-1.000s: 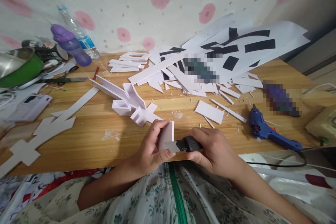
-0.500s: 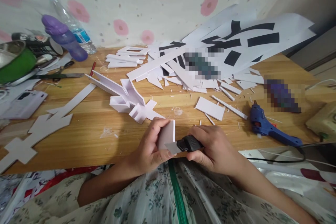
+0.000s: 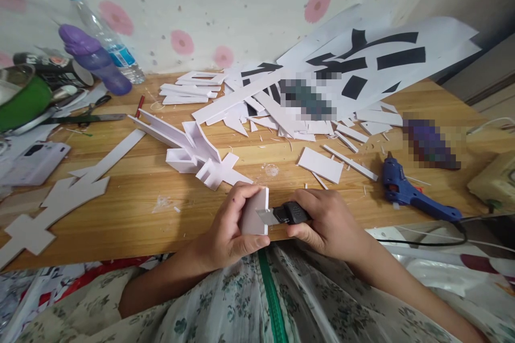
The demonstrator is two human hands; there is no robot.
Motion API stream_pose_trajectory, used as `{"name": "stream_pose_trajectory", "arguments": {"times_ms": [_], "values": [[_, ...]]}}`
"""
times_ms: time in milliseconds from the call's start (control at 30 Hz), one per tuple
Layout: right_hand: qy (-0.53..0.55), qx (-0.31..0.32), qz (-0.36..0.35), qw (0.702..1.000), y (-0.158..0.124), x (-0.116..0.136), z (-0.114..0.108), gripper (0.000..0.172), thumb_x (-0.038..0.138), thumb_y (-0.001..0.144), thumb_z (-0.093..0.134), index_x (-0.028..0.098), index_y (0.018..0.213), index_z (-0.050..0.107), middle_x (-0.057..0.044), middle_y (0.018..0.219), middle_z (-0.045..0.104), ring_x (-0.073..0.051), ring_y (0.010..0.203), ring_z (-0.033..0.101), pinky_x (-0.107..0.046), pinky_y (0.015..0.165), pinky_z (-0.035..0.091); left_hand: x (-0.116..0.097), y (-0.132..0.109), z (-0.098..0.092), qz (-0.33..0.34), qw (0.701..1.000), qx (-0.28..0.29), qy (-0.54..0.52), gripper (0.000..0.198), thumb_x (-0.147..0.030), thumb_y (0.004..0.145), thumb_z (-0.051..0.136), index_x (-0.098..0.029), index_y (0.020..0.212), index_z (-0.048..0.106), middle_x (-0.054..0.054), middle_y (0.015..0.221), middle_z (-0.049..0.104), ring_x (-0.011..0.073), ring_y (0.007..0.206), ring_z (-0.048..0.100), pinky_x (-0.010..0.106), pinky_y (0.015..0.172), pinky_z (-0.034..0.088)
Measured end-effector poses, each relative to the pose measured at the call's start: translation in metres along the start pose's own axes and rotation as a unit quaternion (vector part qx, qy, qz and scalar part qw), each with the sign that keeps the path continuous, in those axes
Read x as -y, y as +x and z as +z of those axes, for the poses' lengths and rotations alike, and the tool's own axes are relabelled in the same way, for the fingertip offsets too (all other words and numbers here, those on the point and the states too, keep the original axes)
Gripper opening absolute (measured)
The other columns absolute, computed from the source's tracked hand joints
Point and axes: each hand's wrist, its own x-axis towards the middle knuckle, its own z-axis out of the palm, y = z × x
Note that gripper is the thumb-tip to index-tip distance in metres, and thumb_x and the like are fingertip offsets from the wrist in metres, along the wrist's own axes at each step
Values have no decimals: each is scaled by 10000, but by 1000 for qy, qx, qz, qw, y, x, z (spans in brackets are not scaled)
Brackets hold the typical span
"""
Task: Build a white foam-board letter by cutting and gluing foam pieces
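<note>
Near the table's front edge my left hand [image 3: 231, 228] grips a small white foam board piece [image 3: 254, 215] between thumb and fingers, its cut edge facing right. My right hand [image 3: 328, 222] is closed around a black utility knife [image 3: 294, 213]. The knife's blade [image 3: 266, 217] points left and lies against the right edge of the piece. Just beyond my left hand stands a white assembly of folded board walls [image 3: 201, 150]. A loose white rectangle [image 3: 321, 165] rests on the table beyond my right hand.
A blue glue gun [image 3: 414, 190] lies at right. White scraps [image 3: 281, 112] and printed paper sheets [image 3: 434, 37] cover the back. A flat white cutout [image 3: 60, 198] lies at left, with a purple bottle [image 3: 96, 61], clear bottle [image 3: 123, 56] and green bowl [image 3: 30, 99] behind.
The knife blade has moved up along the edge of the white piece, away from my left thumb. More of the piece's lower corner now shows. Both hands keep their holds.
</note>
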Motion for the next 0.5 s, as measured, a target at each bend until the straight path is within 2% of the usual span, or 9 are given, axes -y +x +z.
{"name": "stream_pose_trajectory", "arguments": {"times_ms": [333, 500], "values": [[-21, -20, 9, 1000, -1, -3, 3, 658, 707, 884, 218, 157, 737, 547, -41, 597, 561, -145, 506, 491, -255, 502, 257, -3, 0, 1, -13, 999, -2, -37, 556, -497, 805, 620, -293, 1287, 431, 39, 1096, 441, 195, 958, 450, 285, 844, 380], [-32, -33, 27, 999, 0, -4, 3, 624, 719, 875, 221, 188, 676, 478, -13, 544, 505, -133, 472, 441, -246, 490, 248, -3, 0, 0, -1, 1000, 9, -24, 584, -512, 799, 617, -273, 1297, 426, 58, 1125, 448, 220, 994, 454, 316, 884, 372]]}}
